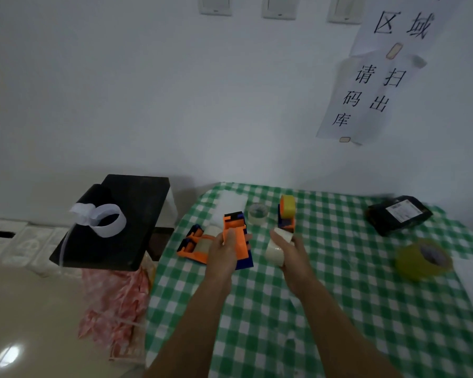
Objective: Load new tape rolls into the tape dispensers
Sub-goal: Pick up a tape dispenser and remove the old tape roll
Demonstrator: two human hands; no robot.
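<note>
Clear tape roll (258,213) and upright orange dispenser (286,215) sit beyond both grips on green-checked table (339,274). Left grip (223,255) clasps orange-blue plastic tape dispenser (237,237); right grip (291,253) holds cream tape roll (273,253), forearms outstretched.

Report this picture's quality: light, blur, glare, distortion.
Head view: dim, flat light; soft throughout, the yellow tape roll smeared most. Head view: a bright glare spot on the floor. Head view: wide-angle bending tilts the wall notices and bows the table edge.
</note>
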